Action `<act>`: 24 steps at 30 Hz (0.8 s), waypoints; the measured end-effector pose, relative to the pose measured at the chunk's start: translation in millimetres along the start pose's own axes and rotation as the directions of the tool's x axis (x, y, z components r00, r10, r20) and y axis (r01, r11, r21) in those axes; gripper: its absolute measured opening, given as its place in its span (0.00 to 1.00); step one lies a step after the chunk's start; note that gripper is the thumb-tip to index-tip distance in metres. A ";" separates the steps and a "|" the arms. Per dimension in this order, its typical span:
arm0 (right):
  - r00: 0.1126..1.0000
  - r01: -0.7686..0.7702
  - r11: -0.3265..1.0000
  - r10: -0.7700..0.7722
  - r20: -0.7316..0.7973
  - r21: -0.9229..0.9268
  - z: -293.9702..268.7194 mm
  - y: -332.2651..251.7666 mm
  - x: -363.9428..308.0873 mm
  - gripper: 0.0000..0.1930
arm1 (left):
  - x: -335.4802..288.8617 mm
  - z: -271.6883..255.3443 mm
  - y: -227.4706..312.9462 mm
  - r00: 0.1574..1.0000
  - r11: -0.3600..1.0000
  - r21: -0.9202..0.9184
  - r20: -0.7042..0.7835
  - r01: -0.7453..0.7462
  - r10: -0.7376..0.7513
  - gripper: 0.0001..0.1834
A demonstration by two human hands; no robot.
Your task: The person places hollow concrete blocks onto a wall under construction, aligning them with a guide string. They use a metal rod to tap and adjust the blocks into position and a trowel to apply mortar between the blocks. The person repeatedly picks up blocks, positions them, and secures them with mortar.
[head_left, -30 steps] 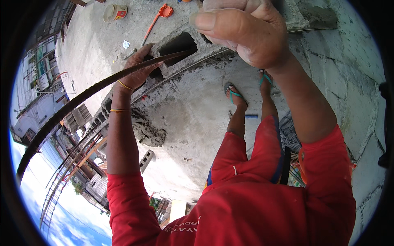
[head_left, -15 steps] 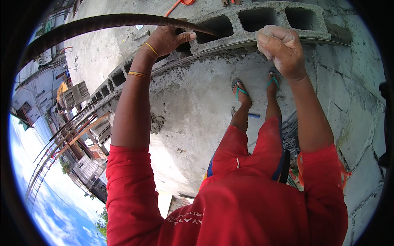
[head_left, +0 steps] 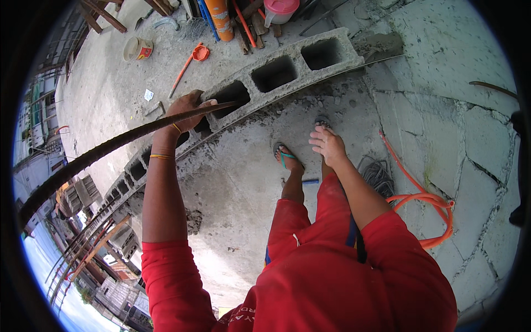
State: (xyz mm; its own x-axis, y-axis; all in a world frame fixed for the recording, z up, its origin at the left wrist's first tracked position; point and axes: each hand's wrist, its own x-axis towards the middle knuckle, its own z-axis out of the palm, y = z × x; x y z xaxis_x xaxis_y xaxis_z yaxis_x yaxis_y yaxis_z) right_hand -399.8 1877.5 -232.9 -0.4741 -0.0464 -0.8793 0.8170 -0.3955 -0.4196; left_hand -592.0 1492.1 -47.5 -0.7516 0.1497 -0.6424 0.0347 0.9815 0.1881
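Observation:
A row of grey concrete hollow blocks runs diagonally from the upper middle to the left; the nearest hollow block (head_left: 287, 91) shows its open cells. My left hand (head_left: 187, 110) grips the row near this block's left end, partly hidden by a ribbed steel bar (head_left: 110, 138). The bar arches from the left rim, passes in front of that hand and ends over a block cell. Empty and with fingers apart, my right hand (head_left: 327, 145) hangs above my right foot. A thin string (head_left: 381, 61) follows the blocks' near edge.
Beyond the blocks lie an orange-handled tool (head_left: 185, 69), a white bucket (head_left: 135, 50), an orange cylinder (head_left: 219, 19) and a pink-lidded pitcher (head_left: 281, 8). An orange hose (head_left: 440, 207) and coiled grey wire (head_left: 378, 176) lie to my right, beside a cracked concrete wall (head_left: 431, 127).
My view has shifted, so more ground beyond the blocks shows. My right hand has come down from beside the block, and its curled fingers have opened. The left hand stays at the blocks.

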 end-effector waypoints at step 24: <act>0.805 0.573 0.315 -0.392 0.446 -0.756 -16.1 -176.3 -93.6 0.13 | -197.9 120.5 72.5 0.602 0.859 -0.505 -0.661 0.086 -0.448 0.27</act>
State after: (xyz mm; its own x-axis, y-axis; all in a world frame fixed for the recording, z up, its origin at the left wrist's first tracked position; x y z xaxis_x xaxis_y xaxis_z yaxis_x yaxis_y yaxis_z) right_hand -494.2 1966.3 -80.2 -0.8482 -0.2913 -0.4423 0.2344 0.5425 -0.8067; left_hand -361.5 1547.9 3.7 -0.9033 -0.4286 0.0198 -0.3671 0.7959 0.4814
